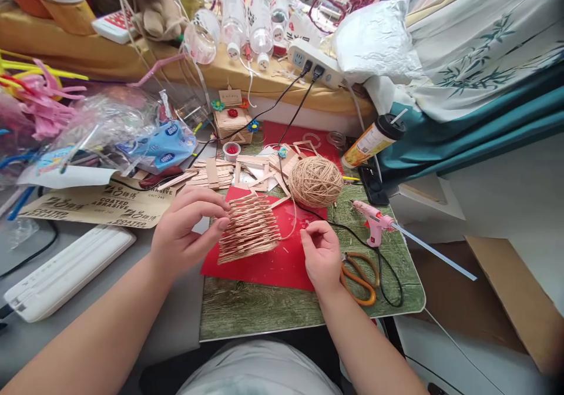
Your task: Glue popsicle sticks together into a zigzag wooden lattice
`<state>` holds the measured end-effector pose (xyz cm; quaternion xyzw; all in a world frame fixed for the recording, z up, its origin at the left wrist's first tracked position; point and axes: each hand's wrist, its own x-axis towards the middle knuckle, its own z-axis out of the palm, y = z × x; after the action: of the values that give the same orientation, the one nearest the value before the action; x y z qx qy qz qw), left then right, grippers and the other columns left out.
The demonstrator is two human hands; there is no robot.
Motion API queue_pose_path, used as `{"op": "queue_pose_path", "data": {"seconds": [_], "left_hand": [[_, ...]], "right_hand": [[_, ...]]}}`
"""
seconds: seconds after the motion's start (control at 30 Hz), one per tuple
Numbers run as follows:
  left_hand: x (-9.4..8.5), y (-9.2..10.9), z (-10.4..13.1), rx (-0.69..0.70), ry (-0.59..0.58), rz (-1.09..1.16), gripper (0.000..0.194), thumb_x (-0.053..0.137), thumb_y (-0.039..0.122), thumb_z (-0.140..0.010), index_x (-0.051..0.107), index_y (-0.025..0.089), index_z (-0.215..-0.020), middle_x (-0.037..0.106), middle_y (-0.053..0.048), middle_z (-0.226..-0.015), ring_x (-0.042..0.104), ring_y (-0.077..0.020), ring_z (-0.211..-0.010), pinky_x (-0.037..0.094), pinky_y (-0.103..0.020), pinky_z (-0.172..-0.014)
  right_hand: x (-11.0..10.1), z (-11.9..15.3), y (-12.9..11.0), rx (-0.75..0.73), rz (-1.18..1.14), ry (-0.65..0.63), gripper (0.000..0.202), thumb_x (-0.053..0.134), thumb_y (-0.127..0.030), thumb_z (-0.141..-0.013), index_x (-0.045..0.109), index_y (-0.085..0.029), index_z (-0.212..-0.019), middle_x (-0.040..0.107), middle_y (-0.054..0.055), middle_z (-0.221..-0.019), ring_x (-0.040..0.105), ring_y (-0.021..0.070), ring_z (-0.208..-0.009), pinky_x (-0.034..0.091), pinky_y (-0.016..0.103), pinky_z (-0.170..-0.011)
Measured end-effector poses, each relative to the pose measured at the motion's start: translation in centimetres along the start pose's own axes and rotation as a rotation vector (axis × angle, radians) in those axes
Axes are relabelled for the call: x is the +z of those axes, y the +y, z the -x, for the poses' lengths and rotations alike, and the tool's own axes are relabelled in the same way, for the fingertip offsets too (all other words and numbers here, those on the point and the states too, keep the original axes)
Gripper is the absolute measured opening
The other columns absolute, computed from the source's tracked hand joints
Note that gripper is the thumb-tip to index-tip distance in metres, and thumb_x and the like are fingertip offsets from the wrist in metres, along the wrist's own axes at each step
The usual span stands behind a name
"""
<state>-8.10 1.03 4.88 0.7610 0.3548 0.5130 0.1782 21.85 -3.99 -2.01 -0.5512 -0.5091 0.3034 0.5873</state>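
A stack of thin wooden craft sticks (249, 228), laid in layers with gaps, sits on a red sheet (264, 273). My left hand (187, 227) is beside its left edge, thumb and fingers curved and apart; whether the fingertips touch the sticks is unclear. To the right, my right hand (322, 251) has thumb and forefinger pinched together over the sheet; what lies between them, if anything, is too small to tell. Twine runs from a jute twine ball (315, 181) down to the stack's right side. Orange-handled scissors (362, 277) lie by my right wrist.
A pink glue gun (374, 221) with a long glue stick rests at the right. Loose craft sticks (211, 174), a small cup of red beads (231, 150) and a drink cup (374, 140) stand behind. Sandpaper (99, 206) and a white device (70, 268) lie left.
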Motion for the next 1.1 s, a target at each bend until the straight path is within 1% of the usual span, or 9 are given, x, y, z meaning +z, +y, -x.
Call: {"op": "queue_pose_path", "data": {"seconds": [0.13, 0.37, 0.5, 0.6, 0.73, 0.8, 0.9, 1.0, 1.1], "left_hand": [[0.1, -0.5, 0.1, 0.036, -0.016, -0.004, 0.012, 0.074, 0.015, -0.095, 0.071, 0.026, -0.100, 0.077, -0.005, -0.102, 0.071, -0.0237, -0.100, 0.055, -0.046, -0.097], [0.2, -0.2, 0.1, 0.028, 0.018, 0.001, 0.012, 0.074, 0.015, -0.095, 0.071, 0.026, -0.098, 0.076, -0.005, -0.100, 0.071, -0.0240, -0.099, 0.056, -0.046, -0.095], [0.4, -0.5, 0.2, 0.061, 0.007, -0.013, 0.007, 0.074, 0.021, -0.097, 0.072, 0.028, -0.097, 0.077, -0.005, -0.098, 0.072, -0.0239, -0.098, 0.058, -0.047, -0.094], [0.7, -1.2, 0.4, 0.030, 0.073, -0.029, 0.008, 0.072, 0.032, -0.100, 0.072, 0.028, -0.093, 0.077, -0.006, -0.096, 0.072, -0.0244, -0.095, 0.059, -0.048, -0.091], [1.1, -2.4, 0.6, -0.110, 0.338, -0.057, 0.025, 0.068, 0.044, -0.103, 0.067, 0.025, -0.087, 0.074, -0.006, -0.093, 0.071, -0.0233, -0.094, 0.060, -0.047, -0.092], [1.3, -2.7, 0.7, -0.144, 0.408, -0.025, 0.026, 0.068, 0.044, -0.103, 0.065, 0.024, -0.088, 0.072, -0.006, -0.095, 0.071, -0.0221, -0.095, 0.059, -0.044, -0.092], [1.6, -3.1, 0.9, -0.154, 0.405, -0.015, 0.028, 0.067, 0.047, -0.104, 0.064, 0.023, -0.088, 0.071, -0.005, -0.094, 0.070, -0.0215, -0.095, 0.058, -0.043, -0.093], [1.8, -3.4, 1.2, -0.186, 0.366, -0.057, 0.033, 0.064, 0.053, -0.104, 0.063, 0.024, -0.088, 0.071, -0.006, -0.095, 0.070, -0.0221, -0.096, 0.058, -0.043, -0.093], [1.6, -3.7, 1.3, -0.227, 0.346, -0.035, 0.035, 0.064, 0.055, -0.104, 0.063, 0.024, -0.089, 0.071, -0.006, -0.097, 0.070, -0.0226, -0.098, 0.057, -0.043, -0.096]], "right_hand": [[0.1, 0.1, -0.2, 0.078, -0.055, 0.092, 0.021, 0.081, -0.032, -0.093, 0.064, -0.025, -0.103, 0.065, -0.001, -0.094, 0.065, 0.0169, -0.087, 0.056, 0.033, -0.086], [-0.5, 0.3, -0.7, 0.181, -0.091, 0.061, 0.034, 0.100, -0.039, -0.075, 0.073, -0.023, -0.087, 0.077, 0.001, -0.081, 0.072, 0.0194, -0.074, 0.061, 0.036, -0.075], [-0.8, 0.5, -0.8, 0.171, -0.090, 0.041, 0.031, 0.100, -0.041, -0.077, 0.076, -0.023, -0.087, 0.079, 0.002, -0.082, 0.073, 0.0200, -0.075, 0.062, 0.036, -0.075], [-1.0, 0.7, -0.9, 0.124, -0.067, -0.015, 0.024, 0.096, -0.041, -0.083, 0.079, -0.024, -0.088, 0.078, 0.002, -0.084, 0.072, 0.0202, -0.078, 0.060, 0.036, -0.076], [-1.1, 0.8, -1.0, 0.039, -0.078, -0.066, 0.018, 0.092, -0.038, -0.087, 0.079, -0.025, -0.088, 0.076, 0.001, -0.085, 0.070, 0.0197, -0.080, 0.058, 0.036, -0.078], [-1.1, 0.8, -1.0, 0.057, -0.078, -0.061, 0.020, 0.092, -0.038, -0.087, 0.077, -0.024, -0.085, 0.074, 0.000, -0.083, 0.068, 0.0189, -0.078, 0.057, 0.035, -0.078], [-1.1, 0.8, -0.9, 0.124, -0.066, -0.028, 0.026, 0.094, -0.041, -0.084, 0.075, -0.023, -0.087, 0.074, 0.000, -0.082, 0.067, 0.0183, -0.075, 0.057, 0.034, -0.076], [-1.2, 0.8, -0.7, 0.165, -0.083, -0.025, 0.031, 0.095, -0.042, -0.082, 0.079, -0.022, -0.099, 0.077, 0.002, -0.084, 0.070, 0.0191, -0.077, 0.058, 0.035, -0.078], [-1.2, 0.8, -0.6, 0.120, -0.045, -0.040, 0.030, 0.094, -0.043, -0.084, 0.082, -0.022, -0.101, 0.079, 0.004, -0.089, 0.072, 0.0212, -0.082, 0.059, 0.038, -0.082]]}}
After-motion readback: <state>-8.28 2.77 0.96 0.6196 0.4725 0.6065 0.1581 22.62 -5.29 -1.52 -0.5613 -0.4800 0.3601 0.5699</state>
